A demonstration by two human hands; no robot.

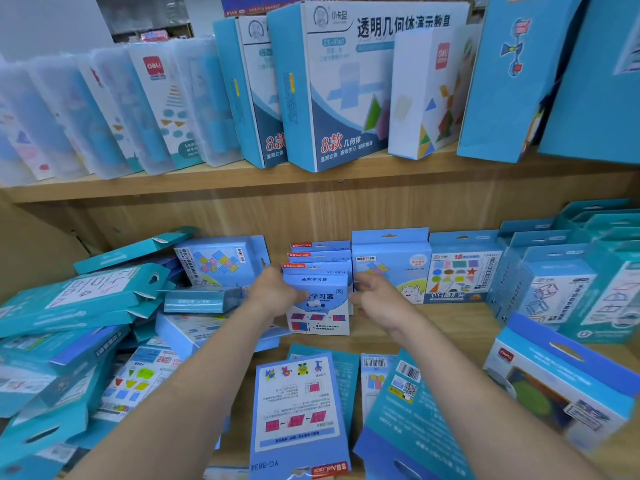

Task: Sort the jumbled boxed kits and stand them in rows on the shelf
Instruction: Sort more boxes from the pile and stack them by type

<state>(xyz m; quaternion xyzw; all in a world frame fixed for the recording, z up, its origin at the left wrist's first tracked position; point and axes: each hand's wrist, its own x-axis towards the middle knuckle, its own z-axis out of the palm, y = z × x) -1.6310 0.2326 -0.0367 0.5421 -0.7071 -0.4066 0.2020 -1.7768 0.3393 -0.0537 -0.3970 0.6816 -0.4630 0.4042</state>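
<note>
My left hand [273, 292] grips the left edge of the front blue-and-white boxed kit [318, 311], thumb across its face. My right hand [379, 297] sits at the kit's right edge, fingers loosely curled; I cannot tell whether they clasp it or only touch. The kit stands upright on the lower shelf [450, 317], heading a row of YG-8834 boxes [320, 258]. Jumbled teal boxes [79, 306] are heaped to the left; a flat YG-8834 box [298, 407] lies in front.
</note>
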